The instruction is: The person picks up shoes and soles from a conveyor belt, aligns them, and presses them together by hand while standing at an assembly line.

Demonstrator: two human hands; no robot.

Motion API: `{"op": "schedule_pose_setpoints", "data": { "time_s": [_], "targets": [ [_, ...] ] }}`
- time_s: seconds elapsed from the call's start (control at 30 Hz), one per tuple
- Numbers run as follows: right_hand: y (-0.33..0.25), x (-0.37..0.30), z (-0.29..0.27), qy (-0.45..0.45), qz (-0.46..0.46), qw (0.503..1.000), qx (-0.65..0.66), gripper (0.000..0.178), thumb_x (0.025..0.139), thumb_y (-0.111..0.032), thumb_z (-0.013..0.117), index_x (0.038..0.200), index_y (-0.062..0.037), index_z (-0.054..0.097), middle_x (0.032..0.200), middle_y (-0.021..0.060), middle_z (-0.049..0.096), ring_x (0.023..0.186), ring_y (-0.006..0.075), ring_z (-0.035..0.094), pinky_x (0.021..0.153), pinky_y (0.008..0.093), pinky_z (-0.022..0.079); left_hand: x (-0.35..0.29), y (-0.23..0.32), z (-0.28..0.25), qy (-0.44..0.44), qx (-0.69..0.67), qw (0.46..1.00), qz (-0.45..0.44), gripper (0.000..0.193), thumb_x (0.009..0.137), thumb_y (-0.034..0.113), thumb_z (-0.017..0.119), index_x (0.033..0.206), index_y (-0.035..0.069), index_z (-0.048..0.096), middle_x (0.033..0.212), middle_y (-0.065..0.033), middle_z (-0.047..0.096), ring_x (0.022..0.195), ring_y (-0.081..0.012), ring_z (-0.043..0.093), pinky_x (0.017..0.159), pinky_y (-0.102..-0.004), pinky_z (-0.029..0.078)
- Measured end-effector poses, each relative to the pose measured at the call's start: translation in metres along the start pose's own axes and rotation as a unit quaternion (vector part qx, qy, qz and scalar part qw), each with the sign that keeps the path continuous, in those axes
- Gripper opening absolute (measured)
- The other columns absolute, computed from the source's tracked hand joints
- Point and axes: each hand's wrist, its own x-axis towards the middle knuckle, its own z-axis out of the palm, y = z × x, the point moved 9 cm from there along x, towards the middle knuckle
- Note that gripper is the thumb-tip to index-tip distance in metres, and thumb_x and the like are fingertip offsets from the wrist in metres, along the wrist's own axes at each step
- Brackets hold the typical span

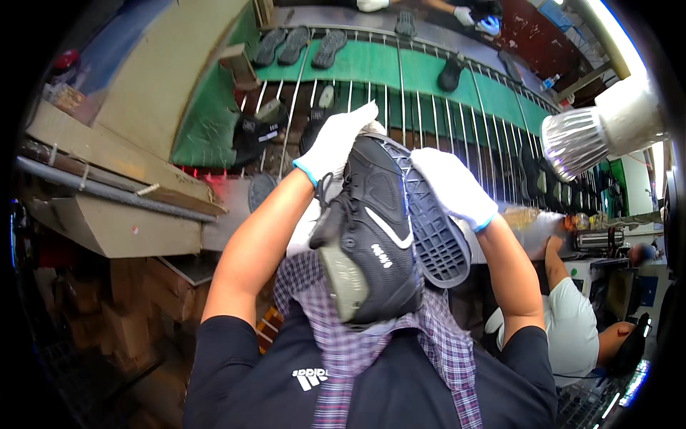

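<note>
A black shoe upper with a white curved stripe and a grey-green heel lining hangs in front of my chest, toe pointing away from me. My left hand, in a white knit glove, is closed round its toe end; some fingertips are hidden behind it. Against the upper's right side lies a dark rubber sole, its inner face with a grid of ribs turned up. My right hand, also gloved, grips the sole's outer edge. Toward the toe, sole and upper touch; at the heel they stand apart.
Ahead runs a rack of metal bars with a green strip bearing several soles. Shoe uppers lie on its left. A large lamp juts in at right. Another person is at the lower right.
</note>
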Motion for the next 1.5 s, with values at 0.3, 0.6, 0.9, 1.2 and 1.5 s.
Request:
{"op": "schedule_pose_setpoints", "data": {
  "time_s": [0.3,0.6,0.9,1.2,1.5],
  "targets": [
    [-0.04,0.045,-0.046,0.021,0.195,0.976,-0.092,0.028,0.107,-0.029,0.052,0.117,-0.0058,0.064,0.102,0.021,0.068,0.076,0.0368,0.073,0.066,0.0473,0.058,-0.041,0.16,0.03,0.058,0.407,0.843,0.347,0.045,0.108,0.03,0.056,0.082,-0.001,0.077,0.078,-0.0104,0.075,0.072,-0.0181,0.067,0.074,-0.0329,0.05],
    [-0.075,0.021,-0.048,0.118,0.183,0.966,0.136,0.047,0.1,-0.019,0.06,0.14,0.0056,0.055,0.121,0.0307,0.067,0.102,0.0446,0.071,0.089,0.0493,0.058,-0.079,0.157,0.012,0.089,0.36,0.884,0.286,0.038,0.107,0.024,0.06,0.083,-0.001,0.076,0.079,-0.0075,0.075,0.074,-0.0133,0.066,0.076,-0.0305,0.052],
    [-0.083,0.01,-0.041,0.047,0.128,0.99,0.029,0.053,0.097,-0.009,0.061,0.146,0.006,0.049,0.089,0.0178,0.063,0.067,0.0337,0.066,0.06,0.0426,0.055,-0.084,0.158,0.029,0.07,0.333,0.896,0.285,0.042,0.109,0.023,0.052,0.083,-0.001,0.075,0.081,-0.0087,0.074,0.075,-0.0146,0.066,0.075,-0.0307,0.051],
    [-0.059,0.012,-0.072,0.176,0.091,0.976,0.093,0.044,0.1,-0.022,0.064,0.141,-0.0043,0.059,0.105,0.018,0.068,0.086,0.0343,0.071,0.08,0.0416,0.059,-0.075,0.148,0.042,0.013,0.171,0.948,0.269,0.034,0.11,0.02,0.051,0.099,-0.004,0.072,0.086,-0.0122,0.074,0.08,-0.0189,0.071,0.08,-0.0308,0.055],
    [-0.066,0.063,-0.065,0.084,0.0,0.996,-0.007,0.018,0.098,-0.02,0.056,0.107,-0.0087,0.067,0.094,0.0124,0.066,0.088,0.032,0.071,0.075,0.0415,0.057,-0.09,0.16,0.064,0.017,0.232,0.918,0.322,0.029,0.11,0.017,0.054,0.103,-0.004,0.072,0.095,-0.0105,0.073,0.085,-0.0172,0.072,0.082,-0.0303,0.055]
  ]
}}
